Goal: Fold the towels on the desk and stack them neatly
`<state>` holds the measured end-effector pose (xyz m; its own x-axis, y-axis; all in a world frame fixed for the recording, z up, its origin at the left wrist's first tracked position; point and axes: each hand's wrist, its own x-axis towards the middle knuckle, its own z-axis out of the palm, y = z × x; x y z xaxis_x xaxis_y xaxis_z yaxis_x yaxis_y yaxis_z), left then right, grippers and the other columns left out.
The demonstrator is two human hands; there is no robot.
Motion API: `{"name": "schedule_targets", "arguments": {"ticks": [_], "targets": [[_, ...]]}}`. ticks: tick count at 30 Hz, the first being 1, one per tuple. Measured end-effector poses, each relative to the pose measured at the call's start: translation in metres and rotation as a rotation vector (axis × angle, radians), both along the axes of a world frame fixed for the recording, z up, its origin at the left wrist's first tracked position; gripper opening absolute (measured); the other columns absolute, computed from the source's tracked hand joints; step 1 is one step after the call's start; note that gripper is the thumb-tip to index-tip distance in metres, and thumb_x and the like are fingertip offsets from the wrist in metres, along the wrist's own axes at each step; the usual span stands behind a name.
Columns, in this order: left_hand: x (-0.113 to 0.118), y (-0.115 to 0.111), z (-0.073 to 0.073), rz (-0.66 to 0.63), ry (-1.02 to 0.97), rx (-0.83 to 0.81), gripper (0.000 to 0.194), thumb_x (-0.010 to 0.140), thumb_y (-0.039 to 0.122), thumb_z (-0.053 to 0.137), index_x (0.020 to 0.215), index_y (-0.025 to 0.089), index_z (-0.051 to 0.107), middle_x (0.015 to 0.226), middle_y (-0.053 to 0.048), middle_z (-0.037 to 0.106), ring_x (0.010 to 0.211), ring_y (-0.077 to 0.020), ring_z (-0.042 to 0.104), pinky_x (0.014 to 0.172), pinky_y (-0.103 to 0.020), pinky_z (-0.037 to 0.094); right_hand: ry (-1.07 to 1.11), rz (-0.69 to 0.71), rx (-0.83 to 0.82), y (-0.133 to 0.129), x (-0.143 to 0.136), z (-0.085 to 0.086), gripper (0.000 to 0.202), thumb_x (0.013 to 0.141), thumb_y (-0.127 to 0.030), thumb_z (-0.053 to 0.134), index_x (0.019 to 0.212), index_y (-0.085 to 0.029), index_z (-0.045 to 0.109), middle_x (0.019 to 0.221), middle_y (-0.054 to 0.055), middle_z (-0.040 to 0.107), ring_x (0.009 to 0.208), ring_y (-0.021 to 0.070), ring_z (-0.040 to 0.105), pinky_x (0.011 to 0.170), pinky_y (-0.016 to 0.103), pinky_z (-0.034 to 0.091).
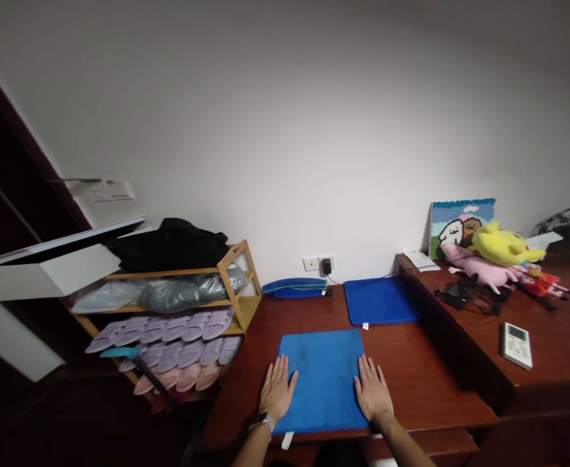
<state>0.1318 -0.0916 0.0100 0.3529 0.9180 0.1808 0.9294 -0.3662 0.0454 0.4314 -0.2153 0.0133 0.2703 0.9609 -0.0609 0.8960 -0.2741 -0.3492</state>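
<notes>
A blue cloth (322, 379) lies spread flat on the reddish-brown wooden table (421, 389), a white tag at its lower left corner. My left hand (278, 389) rests palm down over its left edge, fingers stretched out. On the right edge, my right hand (373, 389) lies flat in the same way, thumb toward the middle. Neither hand grips anything. Farther back, a darker blue cloth (382, 301) with a white tag lies flat. Against the wall is a blue pouch-like item (294, 288) with green trim.
Left of the table stands a wooden rack (238, 305) holding several slippers (172, 327) and a black bag (170, 245). On the raised surface at right are plush toys (501, 246), a white remote (517, 346) and cables. A black plug (326, 266) sits in the wall socket.
</notes>
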Motion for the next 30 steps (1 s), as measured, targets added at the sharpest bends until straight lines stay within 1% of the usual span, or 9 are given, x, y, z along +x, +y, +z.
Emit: {"name": "schedule_targets", "arguments": {"ticks": [3,6,9,12,14,16,20,24,30], "targets": [[0.03,-0.013,0.014,-0.096,-0.029,0.034,0.07,0.105,0.056,0.02,0.161,0.016,0.026,0.167,-0.009,0.03,0.155,-0.0245,0.026,0.129,-0.047,0.022,0.008,0.006,0.001,-0.001,0.0,0.003,0.071,0.101,-0.047,0.015,0.162,-0.013,0.018,0.17,0.0,0.014,0.158,0.0208,0.009,0.129,0.043,0.004],[0.087,-0.038,0.018,-0.321,-0.069,-0.008,0.065,0.106,0.052,0.019,0.163,0.022,0.018,0.169,-0.004,0.025,0.156,-0.0224,0.023,0.129,-0.046,0.023,0.008,0.009,-0.008,-0.002,0.001,0.006,0.071,0.1,-0.047,0.015,0.162,-0.012,0.017,0.17,0.001,0.014,0.158,0.0213,0.009,0.129,0.044,0.005],[0.146,-0.064,0.006,-0.458,-0.109,-0.082,0.062,0.106,0.049,0.017,0.164,0.024,0.012,0.17,-0.002,0.021,0.157,-0.0224,0.021,0.128,-0.045,0.025,-0.016,0.036,-0.02,-0.003,0.001,0.006,0.069,0.1,-0.044,0.018,0.162,-0.014,0.02,0.17,0.001,0.014,0.158,0.0221,0.009,0.129,0.045,0.004],[0.171,-0.078,-0.01,-0.434,-0.119,-0.146,0.062,0.106,0.046,0.012,0.163,0.022,0.009,0.169,-0.005,0.022,0.157,-0.0231,0.021,0.128,-0.047,0.024,-0.052,0.077,-0.031,-0.003,0.001,0.003,0.067,0.1,-0.043,0.018,0.162,-0.018,0.023,0.17,0.001,0.014,0.158,0.0227,0.009,0.128,0.047,0.005],[0.163,-0.078,-0.014,-0.417,-0.116,-0.154,0.062,0.106,0.047,0.012,0.163,0.023,0.008,0.169,-0.004,0.022,0.157,-0.0232,0.02,0.129,-0.048,0.023,-0.057,0.06,-0.036,-0.003,0.001,0.003,0.068,0.1,-0.045,0.016,0.162,-0.018,0.022,0.17,0.001,0.015,0.158,0.0222,0.009,0.128,0.046,0.005],[0.138,-0.07,-0.012,-0.365,-0.106,-0.152,0.063,0.106,0.05,0.014,0.163,0.023,0.012,0.17,-0.003,0.021,0.157,-0.0235,0.02,0.129,-0.049,0.023,-0.047,0.028,-0.03,-0.003,0.001,0.002,0.069,0.101,-0.047,0.014,0.162,-0.016,0.02,0.17,0.002,0.016,0.158,0.0214,0.01,0.129,0.044,0.006],[0.06,-0.051,-0.002,-0.122,-0.062,-0.164,0.074,0.103,0.061,0.015,0.162,0.016,0.025,0.168,-0.008,0.023,0.156,-0.0252,0.021,0.128,-0.048,0.023,-0.038,0.01,-0.014,-0.004,-0.001,0.002,0.071,0.101,-0.048,0.013,0.163,-0.014,0.018,0.17,0.001,0.016,0.158,0.0211,0.01,0.129,0.043,0.005],[-0.003,-0.044,-0.002,0.03,-0.046,-0.105,0.075,0.102,0.063,0.016,0.162,0.017,0.027,0.168,-0.008,0.024,0.156,-0.0251,0.022,0.127,-0.048,0.025,-0.053,0.007,-0.026,-0.004,-0.001,0.0,0.071,0.101,-0.049,0.013,0.163,-0.015,0.017,0.171,0.001,0.016,0.158,0.0209,0.01,0.129,0.042,0.006],[-0.019,-0.05,-0.004,0.052,-0.056,-0.086,0.077,0.102,0.063,0.016,0.161,0.015,0.028,0.168,-0.009,0.025,0.156,-0.0257,0.021,0.127,-0.047,0.025,-0.073,0.001,-0.054,-0.004,-0.006,0.0,0.071,0.101,-0.048,0.014,0.163,-0.013,0.018,0.171,0.001,0.016,0.158,0.0208,0.011,0.129,0.043,0.007]]}}
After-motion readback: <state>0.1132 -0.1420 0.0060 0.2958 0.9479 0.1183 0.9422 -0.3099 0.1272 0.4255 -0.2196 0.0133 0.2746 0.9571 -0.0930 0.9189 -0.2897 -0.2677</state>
